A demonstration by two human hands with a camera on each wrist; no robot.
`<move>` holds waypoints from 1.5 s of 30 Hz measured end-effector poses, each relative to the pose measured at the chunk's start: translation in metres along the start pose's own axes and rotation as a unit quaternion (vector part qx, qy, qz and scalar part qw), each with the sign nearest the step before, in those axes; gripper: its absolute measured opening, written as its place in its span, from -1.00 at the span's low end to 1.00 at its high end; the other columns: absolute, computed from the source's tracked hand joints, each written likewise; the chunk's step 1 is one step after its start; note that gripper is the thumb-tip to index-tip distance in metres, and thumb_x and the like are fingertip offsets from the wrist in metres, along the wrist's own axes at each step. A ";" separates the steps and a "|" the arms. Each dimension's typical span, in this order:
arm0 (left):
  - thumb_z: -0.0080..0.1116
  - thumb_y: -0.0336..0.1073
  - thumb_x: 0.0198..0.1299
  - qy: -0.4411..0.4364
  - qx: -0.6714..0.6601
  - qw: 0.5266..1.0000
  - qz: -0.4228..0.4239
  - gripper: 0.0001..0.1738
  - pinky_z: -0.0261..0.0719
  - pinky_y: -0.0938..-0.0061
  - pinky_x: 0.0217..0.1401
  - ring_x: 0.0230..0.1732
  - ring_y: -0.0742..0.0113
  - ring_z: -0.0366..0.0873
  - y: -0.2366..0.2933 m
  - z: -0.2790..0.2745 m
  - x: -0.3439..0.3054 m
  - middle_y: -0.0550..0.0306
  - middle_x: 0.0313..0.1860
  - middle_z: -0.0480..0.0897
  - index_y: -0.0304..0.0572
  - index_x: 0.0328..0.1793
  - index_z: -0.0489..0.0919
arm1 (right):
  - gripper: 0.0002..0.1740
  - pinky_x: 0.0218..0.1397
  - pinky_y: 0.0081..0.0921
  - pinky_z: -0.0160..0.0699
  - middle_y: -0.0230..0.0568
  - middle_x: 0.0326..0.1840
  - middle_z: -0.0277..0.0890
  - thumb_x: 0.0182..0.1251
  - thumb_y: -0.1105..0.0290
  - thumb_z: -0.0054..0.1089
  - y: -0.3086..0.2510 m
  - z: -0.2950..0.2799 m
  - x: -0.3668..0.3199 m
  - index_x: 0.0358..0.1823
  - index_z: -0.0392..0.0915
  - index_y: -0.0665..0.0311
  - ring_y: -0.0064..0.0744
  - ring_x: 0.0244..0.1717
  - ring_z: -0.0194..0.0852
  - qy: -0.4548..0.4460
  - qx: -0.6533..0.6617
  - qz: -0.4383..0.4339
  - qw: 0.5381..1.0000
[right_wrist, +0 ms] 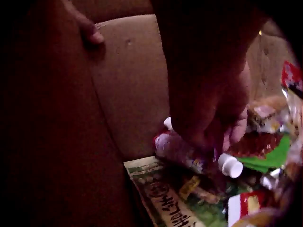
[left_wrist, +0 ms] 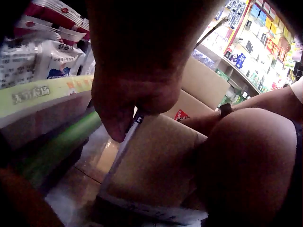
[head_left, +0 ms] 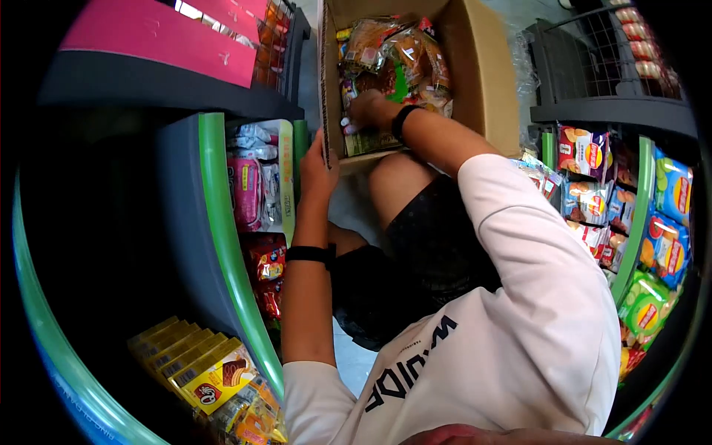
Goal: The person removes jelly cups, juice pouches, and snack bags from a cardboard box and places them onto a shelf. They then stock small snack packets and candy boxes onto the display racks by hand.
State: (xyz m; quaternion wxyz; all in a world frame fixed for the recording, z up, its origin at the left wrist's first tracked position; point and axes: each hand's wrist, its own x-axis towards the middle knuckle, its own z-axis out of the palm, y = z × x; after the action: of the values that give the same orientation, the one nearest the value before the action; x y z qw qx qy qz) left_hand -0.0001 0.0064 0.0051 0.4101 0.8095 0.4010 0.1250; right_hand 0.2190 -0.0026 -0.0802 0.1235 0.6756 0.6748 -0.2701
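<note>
My left hand [head_left: 319, 169] grips the near left edge of an open cardboard box [head_left: 495, 89], its thumb and fingers on either side of the wall in the left wrist view. Inside the box, my right hand [head_left: 367, 110] reaches down among packaged snacks, fingers bent. In the right wrist view those fingers [right_wrist: 234, 135] pinch a small purple pouch with a white cap [right_wrist: 230, 166], partly hidden by the hand. A second purple-labelled one [right_wrist: 177, 149] lies right under the hand. Beside them are a green packet [right_wrist: 165, 198] with dark lettering and a bright green piece [right_wrist: 267, 160].
Clear-wrapped snack bags [head_left: 408, 55] fill the box's far part. At left, a green-edged shelf [head_left: 215, 215] holds pink packs [head_left: 247, 193] and yellow boxes [head_left: 222, 374]. Chip bags [head_left: 586, 152] line the right shelf. My bent knee [head_left: 397, 185] is close to the box.
</note>
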 end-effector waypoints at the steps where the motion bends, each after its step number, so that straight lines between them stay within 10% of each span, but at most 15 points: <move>1: 0.15 -0.40 0.23 -0.007 0.004 1.000 -0.023 -0.40 0.62 0.17 0.04 0.04 -0.20 0.66 0.005 -0.002 0.001 -0.28 -0.02 0.69 -0.07 0.45 0.44 | -0.53 -0.03 -0.13 0.68 -0.13 0.03 0.70 0.38 0.00 0.18 -0.006 0.004 0.011 0.13 0.65 0.16 -0.10 0.08 0.68 -0.020 -0.036 -0.003 0.999; 6: 0.12 -0.40 0.22 -0.010 0.006 0.998 -0.059 -0.42 0.62 0.16 0.07 0.03 -0.18 0.67 0.019 -0.008 -0.004 -0.27 -0.02 0.69 -0.14 0.43 0.45 | -0.62 -0.05 -0.03 0.66 -0.15 0.05 0.71 0.33 0.13 0.20 0.012 0.014 -0.025 -0.01 0.71 0.24 -0.19 0.07 0.69 0.007 -0.028 -0.083 0.996; 7: 0.12 -0.40 0.23 -0.014 0.018 0.997 -0.073 -0.41 0.61 0.16 0.08 0.03 -0.19 0.67 0.017 -0.006 -0.002 -0.27 -0.02 0.69 -0.13 0.44 0.45 | -0.60 -0.07 0.01 0.62 -0.10 0.06 0.70 0.33 0.16 0.12 0.013 0.001 -0.011 0.00 0.68 0.28 -0.11 -0.02 0.70 -0.265 0.008 0.034 0.964; 13: 0.13 -0.37 0.23 -0.005 0.008 1.000 -0.026 -0.42 0.61 0.17 0.09 0.05 -0.22 0.66 0.003 0.002 0.003 -0.31 -0.03 0.69 -0.14 0.43 0.46 | -0.60 -0.04 -0.09 0.64 0.02 -0.08 0.71 0.22 0.12 0.21 0.137 -0.007 -0.087 -0.15 0.72 0.32 0.13 -0.08 0.67 0.013 0.025 0.047 0.998; 17: 0.14 -0.35 0.24 0.018 0.042 0.999 -0.020 -0.43 0.62 0.15 0.09 0.05 -0.23 0.65 -0.008 0.009 0.002 -0.35 -0.02 0.67 -0.18 0.42 0.47 | -0.62 0.18 -0.02 0.53 -0.02 -0.03 0.71 0.06 0.23 0.38 0.139 -0.021 -0.117 -0.08 0.73 0.24 -0.04 0.08 0.66 -0.140 -0.074 0.153 0.975; 22: 0.12 -0.33 0.26 0.004 0.018 1.000 0.000 -0.45 0.62 0.12 0.09 0.05 -0.25 0.65 -0.016 0.007 0.004 -0.37 -0.01 0.66 -0.18 0.42 0.47 | -0.57 0.24 -0.04 0.49 -0.09 0.00 0.70 0.03 0.21 0.43 0.105 0.005 -0.135 -0.04 0.72 0.16 -0.12 0.14 0.63 -0.152 -0.188 0.093 0.966; 24: 0.11 -0.32 0.28 0.006 0.005 1.000 0.014 -0.46 0.62 0.11 0.09 0.05 -0.25 0.65 -0.016 0.008 0.003 -0.36 -0.02 0.67 -0.19 0.41 0.47 | -0.60 0.24 -0.11 0.50 -0.10 0.02 0.68 0.15 0.16 0.33 0.068 -0.009 -0.171 -0.01 0.70 0.17 -0.15 0.20 0.58 0.104 -0.264 0.034 0.958; 28: 0.09 -0.33 0.29 0.003 0.012 1.000 -0.006 -0.45 0.62 0.09 0.04 0.00 -0.26 0.66 -0.013 0.009 -0.001 -0.34 -0.08 0.68 -0.07 0.44 0.46 | -0.60 0.10 -0.05 0.59 0.02 0.05 0.67 0.44 0.12 -0.02 0.028 0.003 -0.183 0.22 0.56 -0.03 0.06 0.04 0.65 -0.239 0.005 0.056 0.969; 31: 0.09 -0.33 0.30 0.015 0.001 1.000 0.010 -0.45 0.63 0.08 -0.01 -0.03 -0.27 0.66 -0.003 0.004 0.001 -0.33 -0.11 0.68 0.03 0.45 0.46 | -0.60 0.12 -0.07 0.59 0.12 -0.01 0.66 0.46 0.14 -0.09 0.019 -0.019 -0.216 0.13 0.59 0.15 0.12 0.03 0.63 -0.145 0.100 0.145 0.974; 39: 0.07 -0.35 0.29 -0.022 0.037 0.998 -0.037 -0.41 0.63 0.10 -0.04 -0.05 -0.28 0.65 0.001 0.001 -0.017 -0.32 -0.13 0.68 0.06 0.49 0.41 | -0.52 0.05 0.05 0.56 0.23 -0.18 0.64 0.49 0.04 -0.16 0.040 0.041 -0.203 -0.09 0.64 0.28 0.25 -0.08 0.61 -0.145 0.031 0.030 0.988; 45: 0.09 -0.29 0.34 -0.062 -0.035 0.990 -0.121 -0.58 0.60 0.06 -0.03 -0.03 -0.34 0.63 0.033 -0.008 -0.094 -0.38 -0.10 0.67 -0.25 0.30 0.51 | -0.54 0.03 0.07 0.57 0.27 -0.19 0.63 0.46 0.10 -0.12 0.000 0.046 -0.247 -0.18 0.66 0.33 0.30 -0.08 0.61 -0.168 0.120 -0.036 0.978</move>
State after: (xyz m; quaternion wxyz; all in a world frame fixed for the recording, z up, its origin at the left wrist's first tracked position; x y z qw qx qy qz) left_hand -0.0474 -0.0707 0.0471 0.4745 0.7464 0.4651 0.0376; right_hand 0.2243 -0.2363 0.0132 0.1433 0.6053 0.6313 -0.4632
